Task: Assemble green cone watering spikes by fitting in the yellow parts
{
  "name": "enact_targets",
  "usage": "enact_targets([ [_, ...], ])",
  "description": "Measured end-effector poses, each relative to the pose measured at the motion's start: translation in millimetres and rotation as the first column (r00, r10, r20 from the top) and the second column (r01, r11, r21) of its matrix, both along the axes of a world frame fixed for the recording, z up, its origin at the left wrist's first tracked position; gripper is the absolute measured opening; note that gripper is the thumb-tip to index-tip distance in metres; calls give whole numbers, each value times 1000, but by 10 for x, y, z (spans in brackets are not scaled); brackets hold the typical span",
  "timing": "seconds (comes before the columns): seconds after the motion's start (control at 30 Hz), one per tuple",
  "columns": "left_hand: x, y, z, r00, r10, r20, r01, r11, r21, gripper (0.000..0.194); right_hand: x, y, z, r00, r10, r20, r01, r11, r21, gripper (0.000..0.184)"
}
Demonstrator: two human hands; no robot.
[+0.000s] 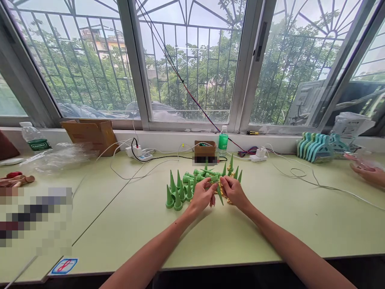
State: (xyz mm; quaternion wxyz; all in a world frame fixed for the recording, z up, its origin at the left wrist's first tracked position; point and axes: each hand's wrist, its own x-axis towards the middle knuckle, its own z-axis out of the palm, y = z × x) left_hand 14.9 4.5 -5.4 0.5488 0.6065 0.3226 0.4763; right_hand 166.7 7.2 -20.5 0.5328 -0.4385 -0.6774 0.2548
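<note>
Over the front of a pile of green plastic cone spikes, both hands are close together. My left hand (203,193) is closed on one green cone spike (220,195), its point tilted downward and its wide end up between the hands. My right hand (234,192) is closed in a pinch beside that wide end; what its fingertips hold is hidden. Several more green spikes (178,200) stand point-up left of my left hand, and others lie on their sides behind. Small yellow pieces (230,168) lie around and behind my right hand.
Behind the pile are a small cardboard box (205,149) and a green-labelled bottle (223,140). White cables and power strips (258,157) run along the table (300,224). Blue-green hangers (315,147) sit at right, near another person's hand (368,172). Plastic wrap (60,158) lies left.
</note>
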Motion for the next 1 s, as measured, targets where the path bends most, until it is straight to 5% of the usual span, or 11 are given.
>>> enact_targets([
  [0.27, -32, -2, 44, 987, -97, 128, 126, 963, -237, 48, 12, -15, 18, 988, -75, 134, 66, 995, 72, 41],
  [0.53, -14, -7, 34, 991, -13, 133, 48, 965, -259, 74, -22, -6, 33, 989, -106, 106, 100, 993, 63, 44],
  [1.0, 1, 6, 4, 991, -107, 84, 126, 957, -261, 46, -19, -25, 57, 984, -103, 142, 90, 991, 97, 49],
])
